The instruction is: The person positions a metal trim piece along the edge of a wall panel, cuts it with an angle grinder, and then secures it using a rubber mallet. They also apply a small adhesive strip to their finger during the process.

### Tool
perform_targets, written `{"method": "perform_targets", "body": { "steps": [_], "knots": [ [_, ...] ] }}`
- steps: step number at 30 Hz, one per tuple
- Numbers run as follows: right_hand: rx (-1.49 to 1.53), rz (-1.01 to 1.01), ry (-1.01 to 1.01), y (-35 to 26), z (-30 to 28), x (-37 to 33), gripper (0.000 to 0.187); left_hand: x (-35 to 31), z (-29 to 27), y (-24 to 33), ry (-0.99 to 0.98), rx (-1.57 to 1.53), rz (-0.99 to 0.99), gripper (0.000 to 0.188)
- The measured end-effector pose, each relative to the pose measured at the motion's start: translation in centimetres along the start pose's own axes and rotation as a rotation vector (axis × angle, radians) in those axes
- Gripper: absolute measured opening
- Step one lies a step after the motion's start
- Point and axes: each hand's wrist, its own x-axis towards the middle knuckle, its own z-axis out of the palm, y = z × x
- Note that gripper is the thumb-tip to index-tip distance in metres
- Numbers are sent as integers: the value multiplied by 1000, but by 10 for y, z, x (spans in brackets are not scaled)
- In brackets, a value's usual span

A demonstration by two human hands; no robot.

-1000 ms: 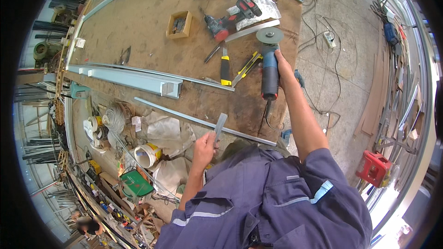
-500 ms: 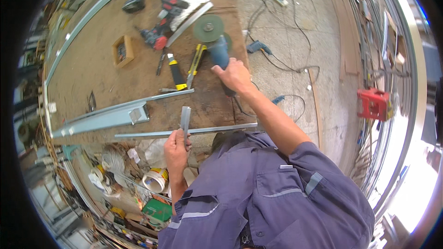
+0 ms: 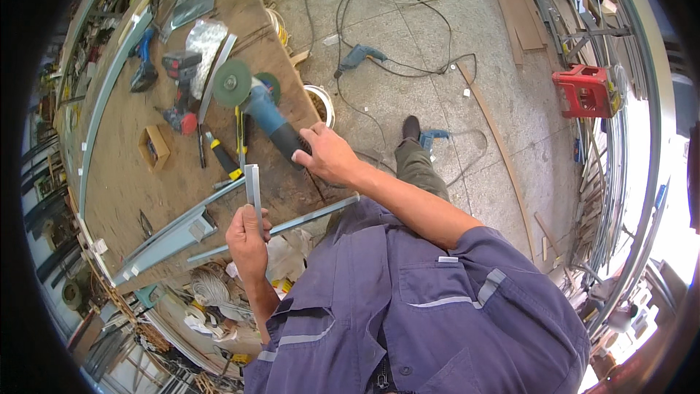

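My left hand (image 3: 249,241) was closed around a short grey metal piece (image 3: 253,186), to the right of the wooden box (image 3: 162,143) and nearer to me, while my right hand (image 3: 329,155), fingers half bent, touched the rear end of the angle grinder (image 3: 268,117), also right of this box, how firmly I could not tell.

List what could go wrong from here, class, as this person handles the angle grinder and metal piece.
1. The right hand is at the rear end of the angle grinder, so the tool might tip or twist.
2. The left hand holds the metal piece bare, so a sharp edge could cut it.
3. A blue power tool lies near the shoe, a possible stumble.
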Motion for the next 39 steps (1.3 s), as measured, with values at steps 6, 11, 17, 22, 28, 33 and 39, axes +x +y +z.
{"method": "perform_targets", "body": {
  "steps": [6, 11, 17, 22, 28, 33, 39],
  "knots": [
    [152, 16, 66, 65, -95, -4, 43, 9, 46, 65, -26, 175, -48, 39],
    [207, -47, 27, 111, -218, -15, 41, 25, 136, 105, -170, 516, 25, 41],
    [-82, -222, -301, 120, -332, -27, 47, 52, 288, 191, -517, 1011, 132, 39],
    [212, -127, -243, 141, -412, -16, 48, 91, 407, 237, -704, 1160, 326, 34],
    [118, 4, -60, 173, -502, 37, 53, 179, 569, 211, -769, 1055, 1114, 43],
    [118, 47, 63, 205, -581, 108, 46, 214, 699, 267, -916, 822, 1370, 39],
    [295, 256, 477, 281, -652, 227, 30, 319, 773, 325, -1000, 633, 1539, 35]
  ]
}}
